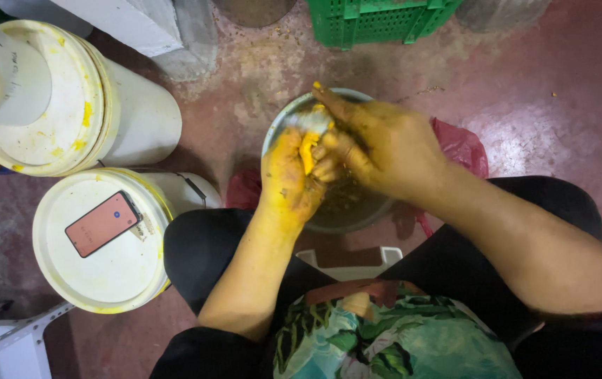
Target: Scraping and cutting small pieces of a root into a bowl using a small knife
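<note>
Both hands work over a metal bowl (281, 121) on the floor between my knees. My left hand (285, 175), stained yellow, grips a small yellow root piece (308, 151). My right hand (378, 144), also stained, is closed on a metal blade or scraper (313, 119) pressed against that piece. Dark peelings lie inside the bowl, mostly hidden under my hands.
Two white lidded buckets (108, 281) (139, 112) stand at the left; a pink phone (101, 224) lies on the nearer lid. A green plastic crate (378, 21) sits at the top. A red plastic bag (464, 146) lies under the bowl. The floor is reddish concrete.
</note>
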